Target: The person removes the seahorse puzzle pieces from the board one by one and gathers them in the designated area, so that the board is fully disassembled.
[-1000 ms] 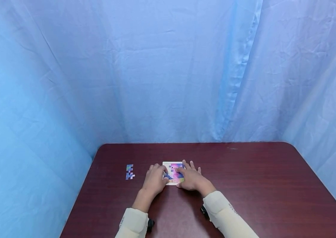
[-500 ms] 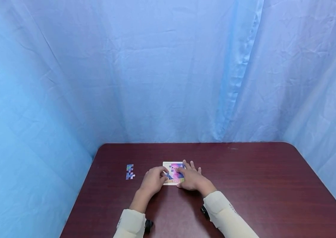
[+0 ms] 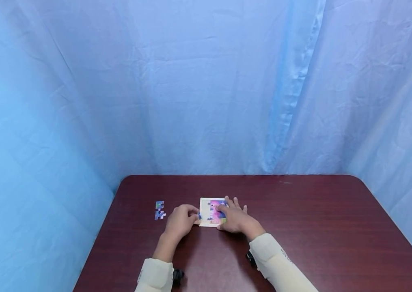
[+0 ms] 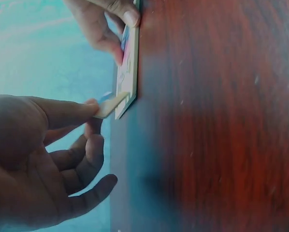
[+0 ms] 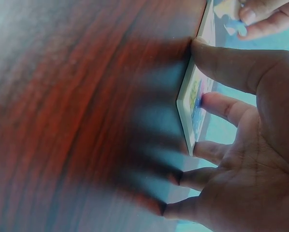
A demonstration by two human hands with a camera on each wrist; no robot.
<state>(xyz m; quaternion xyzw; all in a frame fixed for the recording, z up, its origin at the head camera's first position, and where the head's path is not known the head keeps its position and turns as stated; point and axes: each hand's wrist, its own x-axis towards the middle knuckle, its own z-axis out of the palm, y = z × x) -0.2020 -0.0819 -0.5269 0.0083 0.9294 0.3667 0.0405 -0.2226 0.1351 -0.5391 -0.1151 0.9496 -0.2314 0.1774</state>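
A small square jigsaw puzzle board (image 3: 206,205) with a pale frame lies flat on the table in the head view. Pink and purple picture pieces fill its right part; its left part shows pale backing. My left hand (image 3: 181,221) pinches a jigsaw piece (image 4: 110,105) between thumb and forefinger, tilted at the board's left edge. This piece (image 5: 229,20) is partly blue, partly cream. My right hand (image 3: 238,219) rests across the board's right side. Its thumb touches the near edge, one finger presses the picture, and the other fingers spread beyond the right edge.
Two interlocking-style blue jigsaw pieces, an upper piece (image 3: 159,205) and a lower piece (image 3: 159,215), lie left of my left hand. The dark red wooden table (image 3: 319,227) extends to the right. Blue curtains (image 3: 206,101) hang behind and at both sides.
My left hand has moved left, drawing the pinched jigsaw piece from the board's lower left to its left edge. More pale backing shows there. My right hand has stayed put.
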